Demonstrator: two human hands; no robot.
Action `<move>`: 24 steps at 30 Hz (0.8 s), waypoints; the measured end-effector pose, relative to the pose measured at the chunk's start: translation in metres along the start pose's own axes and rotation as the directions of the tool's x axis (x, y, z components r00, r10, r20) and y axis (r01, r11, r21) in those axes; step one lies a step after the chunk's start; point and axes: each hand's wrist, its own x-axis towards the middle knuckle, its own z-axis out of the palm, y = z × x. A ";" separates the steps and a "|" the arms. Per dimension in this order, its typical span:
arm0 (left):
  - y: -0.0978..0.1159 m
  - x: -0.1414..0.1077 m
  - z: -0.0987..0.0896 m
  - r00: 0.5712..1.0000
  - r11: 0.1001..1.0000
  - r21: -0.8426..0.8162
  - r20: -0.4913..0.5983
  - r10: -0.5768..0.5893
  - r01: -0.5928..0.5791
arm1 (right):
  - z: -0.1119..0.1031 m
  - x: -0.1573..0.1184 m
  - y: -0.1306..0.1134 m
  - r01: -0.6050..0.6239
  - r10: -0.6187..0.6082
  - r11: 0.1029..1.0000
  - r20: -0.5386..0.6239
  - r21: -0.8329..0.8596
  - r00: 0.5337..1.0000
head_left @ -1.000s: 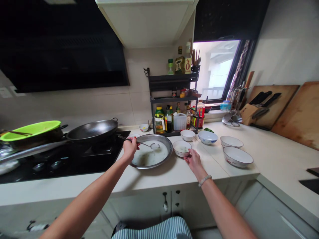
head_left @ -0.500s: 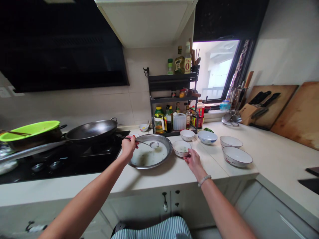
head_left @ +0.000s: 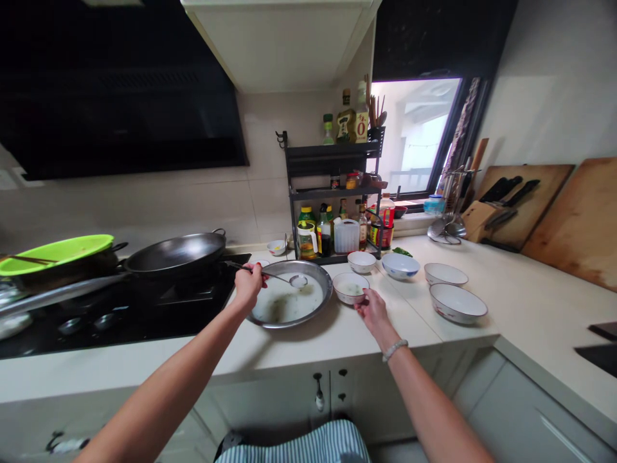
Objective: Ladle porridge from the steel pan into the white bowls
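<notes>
- We held the ladle (head_left: 298, 281) in the left hand (head_left: 247, 287), fingers closed around its dark handle; the scoop lay over the pale liquid in the wide metal basin (head_left: 317, 308) (whether it dipped into the surface, we could not tell).
- Our right hand (head_left: 375, 310) gripped the small bowl (head_left: 351, 298) at its near right edge, fingers at rim and outer wall. This bowl stood on the counter (head_left: 308, 347), just right of the basin, with pale liquid and green bits inside.
- Handling, our judgement: a loose wrist and a level scoop suited the ladle best, since any roll of the handle would have tipped its load. A short pause above the basin would have let drips fall there rather than on the counter.
- We judged that the bowl wanted only a light, firm hold with its base flat, fingertips outside the rim; its nearness to the basin kept any carry short.
- Ladle orientation: the long axis ran along the handle, sideways across the basin. The handle end pointed left towards the hob (head_left: 193, 308) and somewhat away from us; the scoop end pointed right, towards the small bowl, and slightly nearer to us.
- Bowl orientation: upright, mouth up; being round, it showed no long axis across the rim.
</notes>
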 end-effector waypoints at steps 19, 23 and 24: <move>-0.007 0.003 0.000 1.000 1.000 -0.012 0.017 -0.007 0.008 | -0.001 0.000 0.001 0.004 -0.004 1.000 0.017 0.000 1.000; -0.006 0.003 0.001 1.000 0.999 -0.030 0.013 -0.010 0.010 | -0.001 0.000 0.000 0.002 -0.002 1.000 0.012 -0.003 1.000; -0.004 0.003 0.002 1.000 0.999 -0.044 0.012 -0.010 0.010 | -0.001 0.000 0.000 0.001 -0.001 1.000 0.013 -0.004 1.000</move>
